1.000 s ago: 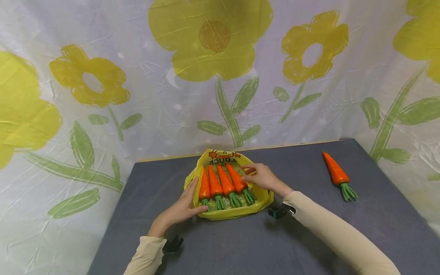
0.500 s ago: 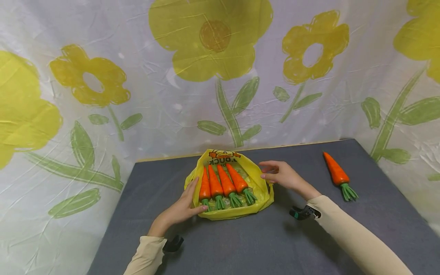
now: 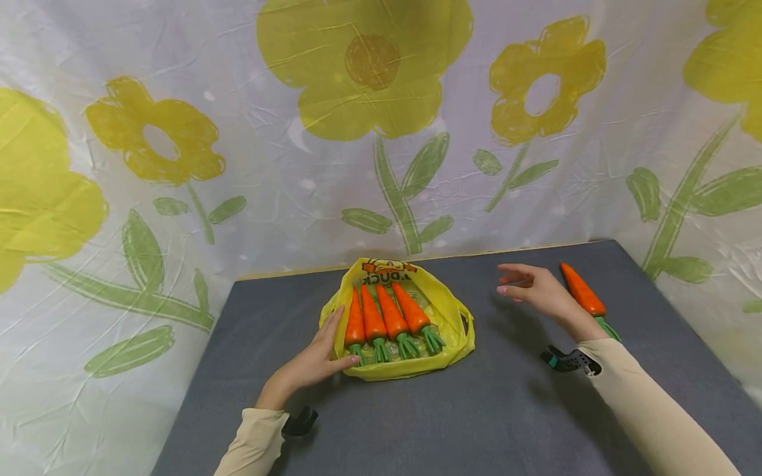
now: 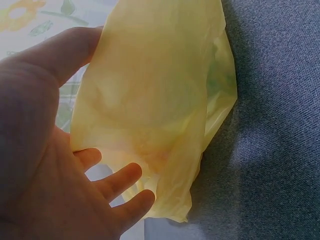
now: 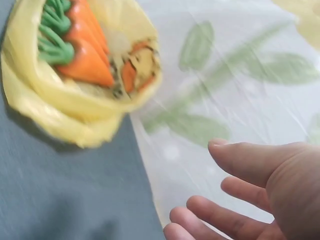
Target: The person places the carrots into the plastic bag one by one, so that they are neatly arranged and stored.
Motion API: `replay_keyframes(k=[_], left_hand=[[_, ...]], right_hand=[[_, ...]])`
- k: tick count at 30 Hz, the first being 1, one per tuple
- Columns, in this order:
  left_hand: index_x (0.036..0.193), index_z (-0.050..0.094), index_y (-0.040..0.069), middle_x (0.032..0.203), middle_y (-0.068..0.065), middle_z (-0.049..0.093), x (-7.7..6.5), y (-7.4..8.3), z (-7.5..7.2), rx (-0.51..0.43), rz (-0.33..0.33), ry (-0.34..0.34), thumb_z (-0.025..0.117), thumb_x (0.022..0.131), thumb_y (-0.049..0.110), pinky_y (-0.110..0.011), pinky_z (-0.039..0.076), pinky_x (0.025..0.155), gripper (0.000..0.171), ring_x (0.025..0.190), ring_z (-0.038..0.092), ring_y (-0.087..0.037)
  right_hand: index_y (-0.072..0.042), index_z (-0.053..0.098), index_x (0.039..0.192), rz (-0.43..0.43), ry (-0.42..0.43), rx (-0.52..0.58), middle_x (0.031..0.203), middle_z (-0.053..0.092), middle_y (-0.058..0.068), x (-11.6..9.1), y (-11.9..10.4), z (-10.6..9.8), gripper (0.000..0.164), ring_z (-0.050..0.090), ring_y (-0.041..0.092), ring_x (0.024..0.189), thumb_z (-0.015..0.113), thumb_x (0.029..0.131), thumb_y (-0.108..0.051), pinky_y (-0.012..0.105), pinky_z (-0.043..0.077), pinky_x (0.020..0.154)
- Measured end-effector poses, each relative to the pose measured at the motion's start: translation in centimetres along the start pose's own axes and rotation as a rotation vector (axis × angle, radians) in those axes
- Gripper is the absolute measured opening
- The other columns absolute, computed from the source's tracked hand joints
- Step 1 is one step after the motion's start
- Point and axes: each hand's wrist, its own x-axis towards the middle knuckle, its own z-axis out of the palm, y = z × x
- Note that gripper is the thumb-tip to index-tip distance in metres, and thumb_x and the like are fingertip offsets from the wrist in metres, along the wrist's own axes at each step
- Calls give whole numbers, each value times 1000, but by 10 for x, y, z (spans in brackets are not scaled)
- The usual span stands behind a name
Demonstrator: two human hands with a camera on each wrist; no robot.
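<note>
A yellow plastic bag (image 3: 455, 330) with a duck print lies with its mouth spread wide. Several orange carrots (image 3: 393, 317) with green tops lie side by side inside it. My left hand (image 3: 312, 360) rests against the bag's left side, fingers fairly straight along the outside, thumb over the front rim. The left wrist view shows the spread fingers by the yellow film, with the thumb tip hidden behind its edge. My right hand (image 3: 538, 291) is in the air right of the bag, fingers loosely bent and holding nothing. Just beyond its wrist lies a single carrot (image 3: 582, 291), its green top partly covered.
The dark grey tabletop (image 3: 405, 430) carries the bag and the single carrot. Behind it and at both sides hangs a white cloth (image 3: 286, 198) printed with yellow flowers. A black wrist strap (image 3: 571, 360) sits on the right wrist.
My right hand has come out from over the bag and moved right, close to the single carrot. The left hand and the carrots in the bag stay where they were.
</note>
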Motion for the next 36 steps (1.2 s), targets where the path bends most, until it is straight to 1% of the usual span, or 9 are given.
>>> replay_keyframes(k=[7, 11, 14, 18, 22, 26, 31, 36], left_hand=[[160, -8, 20, 167, -17, -4, 0, 0, 0, -6, 4, 2, 69, 90, 48, -63, 21, 119, 108, 155, 3, -40], [160, -9, 20, 167, -17, -4, 0, -1, 0, -6, 3, 1, 69, 90, 48, -62, 21, 119, 108, 155, 3, -39], [160, -8, 19, 167, -17, -4, 0, -1, 0, -4, 5, 1, 69, 90, 48, -62, 21, 119, 108, 155, 3, -39], [160, -8, 19, 168, -17, -4, 0, -1, 0, -5, 8, 0, 69, 90, 48, -62, 21, 119, 108, 155, 3, -39], [160, -8, 19, 167, -17, -5, -1, -1, 0, -5, 2, -2, 68, 90, 48, -63, 20, 119, 108, 155, 2, -39], [160, -9, 20, 167, -17, -5, 0, -2, 0, 1, -5, -4, 68, 91, 48, -63, 20, 119, 108, 155, 1, -39], [160, -9, 21, 168, -16, -6, 0, -2, 0, 3, -6, -5, 68, 91, 48, -63, 20, 119, 108, 155, 1, -39], [160, -10, 22, 168, -16, -7, 0, -3, 0, 1, -9, -9, 68, 91, 48, -63, 21, 119, 108, 155, 0, -39]], right_hand=[[-10, 34, 155, 54, 18, -55, 144, 50, 28, -12, 13, -36, 72, 60, 42, 120, 61, 97, -42, 49, 54, 93], [-12, 30, 157, 101, 20, -62, 148, 45, 28, -15, 22, -53, 76, 57, 43, 123, 60, 96, -48, 51, 52, 96], [-14, 28, 158, 138, 24, -60, 150, 43, 27, -18, 29, -64, 80, 51, 44, 128, 59, 95, -52, 55, 46, 101], [-13, 25, 158, 167, 39, -56, 152, 40, 28, -21, 39, -74, 83, 41, 48, 136, 59, 95, -54, 63, 37, 106], [-13, 20, 159, 207, 60, -50, 155, 35, 30, -25, 49, -82, 90, 32, 51, 140, 59, 93, -59, 66, 33, 108], [-13, 14, 160, 246, 76, -58, 155, 30, 34, -27, 62, -85, 91, 28, 54, 140, 57, 94, -59, 68, 31, 108], [-7, 14, 159, 268, 72, -77, 153, 29, 37, -28, 78, -87, 86, 27, 57, 139, 55, 98, -51, 69, 31, 107], [-4, 14, 158, 278, 54, -80, 151, 31, 38, -30, 93, -86, 87, 28, 58, 138, 54, 98, -52, 68, 34, 105]])
